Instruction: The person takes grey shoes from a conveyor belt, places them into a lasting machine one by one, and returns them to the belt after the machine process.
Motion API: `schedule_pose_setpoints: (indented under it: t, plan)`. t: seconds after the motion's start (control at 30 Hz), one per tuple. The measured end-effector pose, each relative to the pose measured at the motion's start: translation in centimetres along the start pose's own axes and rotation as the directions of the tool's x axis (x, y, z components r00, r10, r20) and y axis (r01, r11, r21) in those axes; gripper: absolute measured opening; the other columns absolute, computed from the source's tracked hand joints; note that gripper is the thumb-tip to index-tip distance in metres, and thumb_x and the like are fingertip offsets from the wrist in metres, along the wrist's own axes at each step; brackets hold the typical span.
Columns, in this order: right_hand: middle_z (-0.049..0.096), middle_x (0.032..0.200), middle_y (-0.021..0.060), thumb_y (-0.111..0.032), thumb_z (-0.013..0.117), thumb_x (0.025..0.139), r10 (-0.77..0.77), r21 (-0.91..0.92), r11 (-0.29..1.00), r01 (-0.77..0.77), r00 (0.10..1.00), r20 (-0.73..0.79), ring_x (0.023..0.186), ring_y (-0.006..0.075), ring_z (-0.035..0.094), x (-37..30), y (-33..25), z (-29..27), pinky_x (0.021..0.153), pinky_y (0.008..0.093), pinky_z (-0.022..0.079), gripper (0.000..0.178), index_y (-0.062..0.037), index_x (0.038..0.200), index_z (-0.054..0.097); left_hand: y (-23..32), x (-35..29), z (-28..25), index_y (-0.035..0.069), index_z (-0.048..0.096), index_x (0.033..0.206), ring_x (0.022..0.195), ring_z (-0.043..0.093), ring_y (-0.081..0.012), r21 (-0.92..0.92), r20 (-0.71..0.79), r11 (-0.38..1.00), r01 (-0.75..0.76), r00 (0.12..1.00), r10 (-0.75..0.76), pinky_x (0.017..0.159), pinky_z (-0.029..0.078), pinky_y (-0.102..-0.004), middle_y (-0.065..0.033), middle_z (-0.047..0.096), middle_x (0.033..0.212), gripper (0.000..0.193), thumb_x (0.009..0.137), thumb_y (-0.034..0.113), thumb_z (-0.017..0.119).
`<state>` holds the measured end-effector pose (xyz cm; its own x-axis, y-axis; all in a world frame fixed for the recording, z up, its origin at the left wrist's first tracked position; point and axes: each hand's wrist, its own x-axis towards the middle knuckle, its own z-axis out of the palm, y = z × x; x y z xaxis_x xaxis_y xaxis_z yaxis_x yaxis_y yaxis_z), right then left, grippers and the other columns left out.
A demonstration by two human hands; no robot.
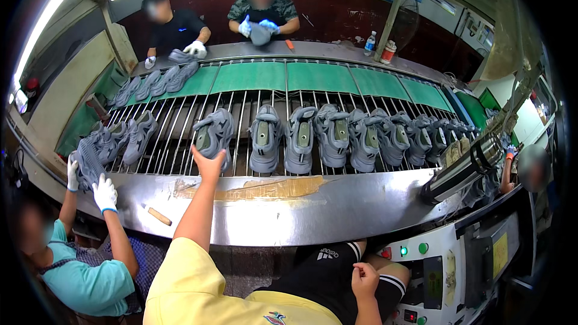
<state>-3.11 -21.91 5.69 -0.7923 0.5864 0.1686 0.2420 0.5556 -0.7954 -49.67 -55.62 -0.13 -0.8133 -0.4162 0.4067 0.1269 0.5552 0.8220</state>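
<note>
A grey sneaker (214, 130) sits on the metal rods of the rack, and my left hand (211, 161) reaches across the steel ledge to it. Thumb and fingers are spread around the two sides of its heel. My right hand (365, 280) is low at the right, above my leg, its fingers curled and nothing visible in them. Right of the gripped shoe stands another grey sneaker (265, 138), heel toward me, followed by a sneaker (300, 140) and several more in a row running off to the right.
Steel ledge (355, 204) with brown tape (265, 188) lies before me. A co-worker's gloved hand (105, 194) handles a shoe at left; two people work across the green-covered shelf (313, 78). A metal cylinder (460, 171) and a white control box (415, 253) stand at right.
</note>
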Motion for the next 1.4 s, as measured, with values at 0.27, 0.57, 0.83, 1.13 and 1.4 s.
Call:
schedule_pose_setpoints:
  t: [0.27,0.57,0.83,1.13,1.4]
  plan:
    - [0.061,0.066,0.0056,0.005,0.06,0.076,0.238,-0.033,0.966,-0.256,0.933,-0.271,0.059,0.0096,0.058,-7.2,6.4,-3.5,0.055,0.0237,0.046,0.006,0.0018,0.076,0.064,-2.8,4.0,0.7,0.001,0.058,0.118,0.098,0.061,-0.0211,-0.566,0.4,0.654,0.501,0.861,-0.314,0.087,0.047,-0.0322,-0.0112,0.062,0.112,0.046,0.081,0.025,0.071]
    - [0.063,0.069,0.0116,0.004,0.06,0.073,0.199,0.005,0.979,-0.206,0.939,-0.28,0.059,0.0195,0.062,-4.9,4.0,-4.8,0.056,0.0273,0.049,0.005,0.0008,0.076,0.064,-1.2,6.7,-1.3,-0.003,0.056,0.118,0.102,0.061,-0.0286,-0.642,0.5,0.349,0.682,0.718,-0.484,0.09,0.048,-0.0427,-0.015,0.06,0.117,0.048,0.083,0.029,0.067]
    - [0.065,0.086,0.007,-0.001,0.062,0.08,0.178,0.297,0.932,-0.205,0.977,0.117,0.069,0.0116,0.061,-4.1,0.6,-2.2,0.064,0.0237,0.049,0.025,-0.0026,0.105,0.062,4.5,-8.6,-14.2,0.002,0.042,0.134,0.122,0.048,-0.0294,-0.707,0.664,0.104,0.7,0.707,-0.245,0.105,0.037,-0.0456,-0.0125,0.05,0.132,0.056,0.09,0.035,0.055]
    - [0.021,0.148,0.019,-0.021,0.067,0.085,-0.137,0.79,0.499,-0.357,0.868,0.478,0.117,0.0276,0.046,2.1,-10.6,-1.7,0.1,0.0386,0.039,0.101,-0.0177,0.149,-0.012,16.8,-22.6,-14.4,0.004,0.046,0.132,0.12,0.051,-0.0312,-0.296,0.953,0.146,0.944,0.282,0.11,0.104,0.038,-0.0477,-0.0117,0.052,0.132,0.071,0.075,0.039,0.068]
    - [0.027,0.146,0.0076,-0.013,0.067,0.068,0.135,0.883,0.21,0.42,0.882,-0.452,0.134,0.0228,0.028,-5.8,-3.2,-12.5,0.11,0.0384,0.024,0.102,-0.0114,0.149,0.005,35.2,-36.9,-10.8,0.003,0.038,0.137,0.123,0.047,-0.0298,0.007,0.773,0.442,0.897,-0.286,0.567,0.104,0.038,-0.0438,-0.0132,0.048,0.134,0.088,0.065,0.034,0.079]
